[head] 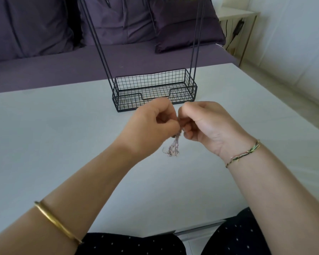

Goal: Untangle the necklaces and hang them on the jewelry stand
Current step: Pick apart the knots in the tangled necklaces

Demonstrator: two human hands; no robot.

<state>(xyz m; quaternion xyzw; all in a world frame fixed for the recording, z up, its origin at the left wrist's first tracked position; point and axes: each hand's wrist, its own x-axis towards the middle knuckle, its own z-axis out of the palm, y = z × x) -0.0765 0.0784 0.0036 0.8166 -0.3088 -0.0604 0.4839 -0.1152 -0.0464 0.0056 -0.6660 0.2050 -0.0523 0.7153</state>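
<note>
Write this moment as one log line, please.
step: untangling | left hand: pinches necklaces | right hand: pinches necklaces | stand: behind, untouched

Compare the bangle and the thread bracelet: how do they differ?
The bangle is a plain gold band; the bracelet is thin multicoloured thread. The bangle is thicker than the bracelet. The bangle sits well up the left forearm, while the bracelet sits at the right wrist, just below the hand. Shared: each rings one arm, and the left hand and right hand both pinch the necklaces.
</note>
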